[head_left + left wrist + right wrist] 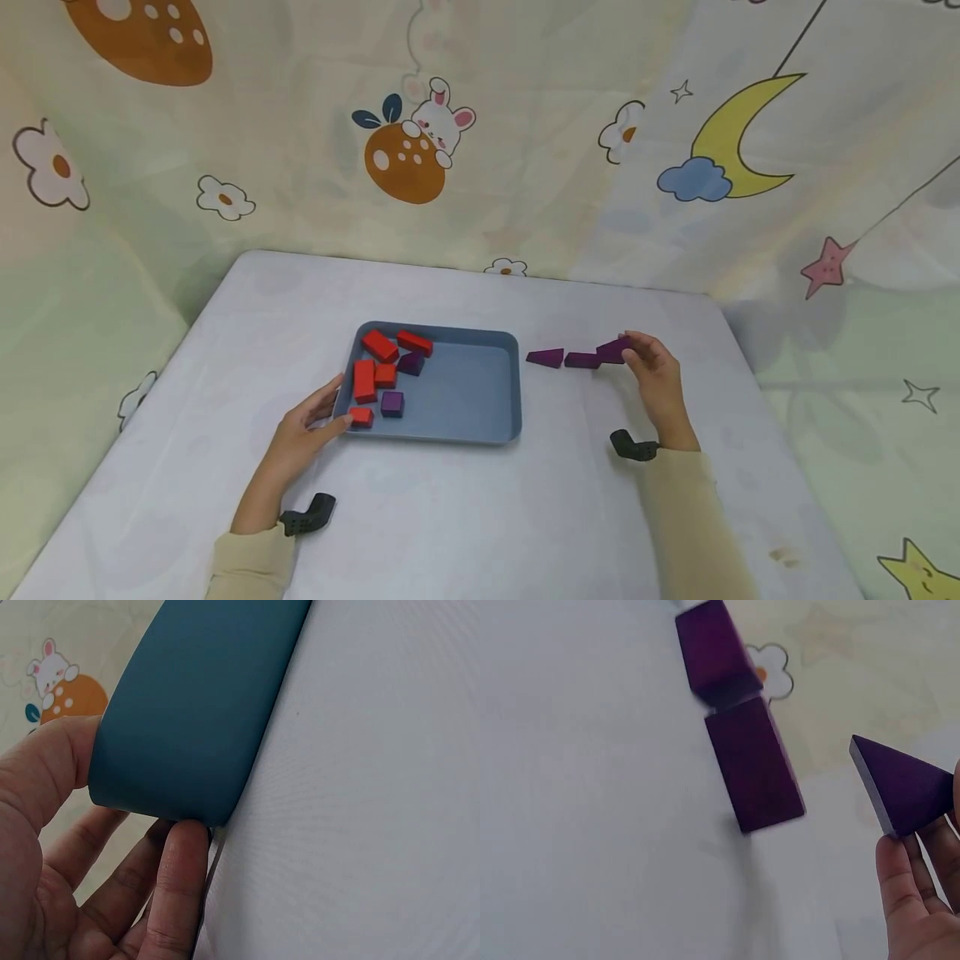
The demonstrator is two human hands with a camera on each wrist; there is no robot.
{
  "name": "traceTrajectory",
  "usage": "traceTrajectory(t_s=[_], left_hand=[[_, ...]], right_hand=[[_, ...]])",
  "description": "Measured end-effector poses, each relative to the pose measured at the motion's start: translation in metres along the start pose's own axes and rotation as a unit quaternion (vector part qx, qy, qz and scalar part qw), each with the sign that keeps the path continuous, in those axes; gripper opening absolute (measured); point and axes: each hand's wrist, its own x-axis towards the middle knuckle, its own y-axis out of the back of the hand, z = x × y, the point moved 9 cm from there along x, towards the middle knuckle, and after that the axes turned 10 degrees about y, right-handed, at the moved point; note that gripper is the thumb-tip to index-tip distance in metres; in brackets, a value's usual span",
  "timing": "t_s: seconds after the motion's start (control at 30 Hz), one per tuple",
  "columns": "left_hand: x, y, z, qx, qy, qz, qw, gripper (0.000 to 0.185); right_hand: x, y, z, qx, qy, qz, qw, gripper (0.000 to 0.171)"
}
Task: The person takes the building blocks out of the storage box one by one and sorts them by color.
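Sorting coloured blocks beside a blue tray

White table (465, 517), then blue tray (472, 392) at centre, holding red blocks (378, 346) and two purple ones. Left hand (303, 433) loosely open, thumb and fingertip steadying the tray's near-left corner. Right hand (656, 379) pinching a purple wedge (904, 784) just right of the purple row (570, 358), apparently lifted clear of the table. Best lowered gently, flat face down, edge lined up with the neighbouring block without nudging it.
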Motion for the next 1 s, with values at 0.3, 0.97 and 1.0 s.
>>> traceTrajectory(t_s=[0.3,0.97,1.0], left_hand=[[0.000,0.002,0.001,0.012,-0.006,0.009,0.9999,0.073],[0.002,0.002,0.000,0.004,-0.005,0.008,1.0000,0.073],[0.003,0.002,0.000,0.002,-0.003,0.008,1.0000,0.073]], right_hand=[[0.006,0.017,0.027,-0.072,-0.038,-0.032,0.996,0.044],[0.003,0.015,0.039,-0.118,-0.112,-0.046,0.986,0.051],[0.003,0.015,0.035,-0.121,-0.113,-0.039,0.986,0.052]])
